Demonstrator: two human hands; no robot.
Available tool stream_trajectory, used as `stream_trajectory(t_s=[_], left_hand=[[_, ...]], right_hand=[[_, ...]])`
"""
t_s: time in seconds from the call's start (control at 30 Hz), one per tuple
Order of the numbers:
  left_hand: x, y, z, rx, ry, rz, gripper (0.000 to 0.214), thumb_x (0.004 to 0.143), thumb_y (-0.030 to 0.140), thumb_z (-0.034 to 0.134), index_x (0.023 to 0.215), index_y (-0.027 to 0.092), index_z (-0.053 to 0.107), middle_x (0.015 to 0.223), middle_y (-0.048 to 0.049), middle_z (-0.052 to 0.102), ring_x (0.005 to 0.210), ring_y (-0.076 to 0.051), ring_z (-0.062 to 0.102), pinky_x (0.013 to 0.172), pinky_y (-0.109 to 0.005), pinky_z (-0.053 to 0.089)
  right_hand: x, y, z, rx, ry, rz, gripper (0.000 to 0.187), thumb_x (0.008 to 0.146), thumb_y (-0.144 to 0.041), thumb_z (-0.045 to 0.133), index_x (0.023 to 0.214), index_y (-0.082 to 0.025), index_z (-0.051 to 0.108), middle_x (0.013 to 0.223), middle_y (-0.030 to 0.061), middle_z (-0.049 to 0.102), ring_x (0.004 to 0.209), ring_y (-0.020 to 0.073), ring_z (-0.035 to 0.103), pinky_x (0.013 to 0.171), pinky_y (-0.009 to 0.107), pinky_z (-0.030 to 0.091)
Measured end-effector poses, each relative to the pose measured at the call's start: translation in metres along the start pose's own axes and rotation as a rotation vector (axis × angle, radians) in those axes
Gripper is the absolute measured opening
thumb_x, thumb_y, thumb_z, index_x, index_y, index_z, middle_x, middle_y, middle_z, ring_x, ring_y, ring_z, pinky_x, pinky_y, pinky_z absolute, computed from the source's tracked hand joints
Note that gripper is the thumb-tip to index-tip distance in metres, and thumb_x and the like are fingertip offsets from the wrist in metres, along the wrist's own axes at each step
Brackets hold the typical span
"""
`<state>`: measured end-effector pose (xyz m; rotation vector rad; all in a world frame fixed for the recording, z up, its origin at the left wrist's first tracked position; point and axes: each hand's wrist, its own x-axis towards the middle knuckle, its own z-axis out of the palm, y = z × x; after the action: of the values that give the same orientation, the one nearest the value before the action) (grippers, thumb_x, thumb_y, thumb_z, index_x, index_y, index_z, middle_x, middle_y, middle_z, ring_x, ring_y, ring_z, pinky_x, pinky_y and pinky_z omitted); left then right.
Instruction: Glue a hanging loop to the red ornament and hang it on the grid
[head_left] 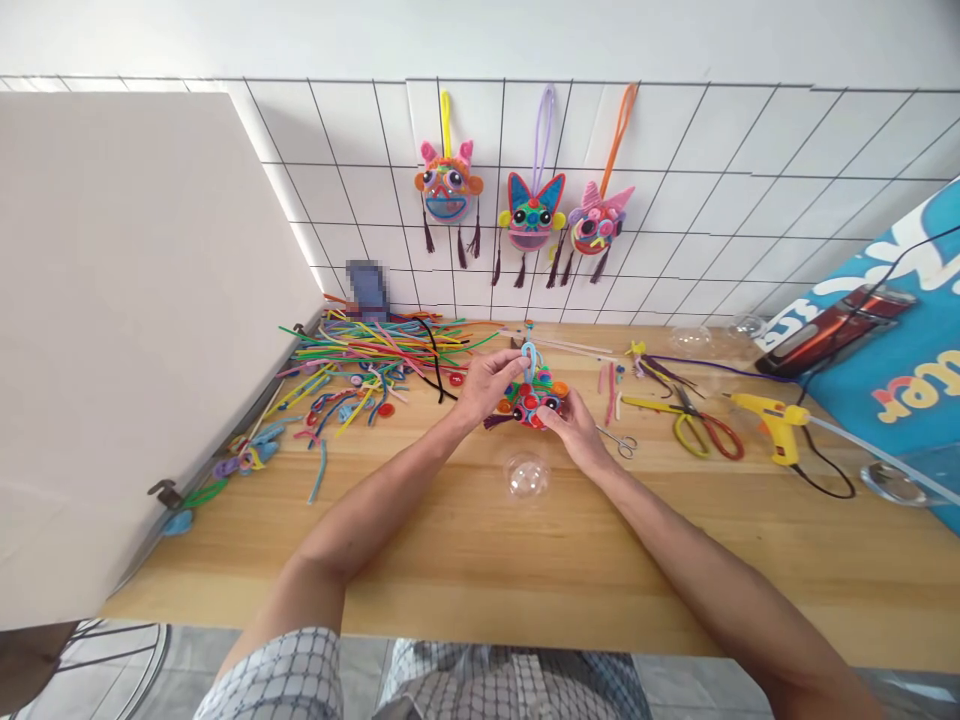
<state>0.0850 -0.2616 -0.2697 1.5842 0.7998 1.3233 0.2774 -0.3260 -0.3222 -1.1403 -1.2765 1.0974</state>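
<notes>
holding ornament (532, 402) in both hands (490, 386) (582, 436)

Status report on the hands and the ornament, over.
Left hand pinching blue loop. Right hand holding colorful ornament. Clear round plastic piece on table, near side.

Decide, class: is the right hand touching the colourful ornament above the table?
Touching. The head view shows the right hand holding the colourful ornament, its thumb across the front.
</notes>
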Motion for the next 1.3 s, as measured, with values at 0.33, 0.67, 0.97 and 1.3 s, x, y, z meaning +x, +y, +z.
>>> stream_trajectory(t_s=[0.33,0.67,0.97,1.3], left_hand=[[-0.006,-0.004,0.009,0.139,0.011,0.018,0.035,0.095,0.046,0.076,0.11,0.016,0.083,0.101,-0.0053,0.082,0.088,-0.019,0.075,0.081,-0.028,0.06],[-0.004,0.011,0.009,0.37,-0.167,0.201,0.023,0.102,0.028,0.063,0.115,0.02,0.079,0.099,-0.0072,0.076,0.096,-0.022,0.072,0.091,-0.031,0.057],[-0.013,0.016,0.014,0.564,-0.326,0.285,0.022,0.1,0.017,0.053,0.088,0.018,0.072,0.085,-0.0071,0.071,0.083,-0.021,0.064,0.08,-0.031,0.052],[-0.016,0.019,0.019,0.65,-0.297,0.296,0.024,0.101,0.012,0.05,0.09,0.017,0.07,0.087,-0.007,0.069,0.085,-0.02,0.064,0.08,-0.029,0.052]], right_hand=[[-0.005,0.011,0.001,-0.13,-0.015,-0.022,0.063,0.082,-0.069,0.082,0.123,-0.027,0.062,0.122,0.0074,0.077,0.112,0.028,0.074,0.102,0.047,0.06],[-0.011,-0.048,-0.009,-0.51,0.184,-0.481,0.046,0.095,-0.056,0.071,0.129,-0.025,0.068,0.109,0.009,0.076,0.102,0.0282,0.07,0.102,0.049,0.057],[-0.007,-0.079,0.008,-0.672,0.154,-0.5,0.017,0.097,-0.043,0.067,0.095,-0.026,0.068,0.082,0.0042,0.074,0.074,0.0227,0.068,0.078,0.038,0.056],[0.002,-0.083,0.013,-0.79,0.272,-0.536,0.007,0.089,-0.03,0.062,0.086,-0.025,0.066,0.078,0.004,0.074,0.071,0.0222,0.067,0.075,0.036,0.052]])
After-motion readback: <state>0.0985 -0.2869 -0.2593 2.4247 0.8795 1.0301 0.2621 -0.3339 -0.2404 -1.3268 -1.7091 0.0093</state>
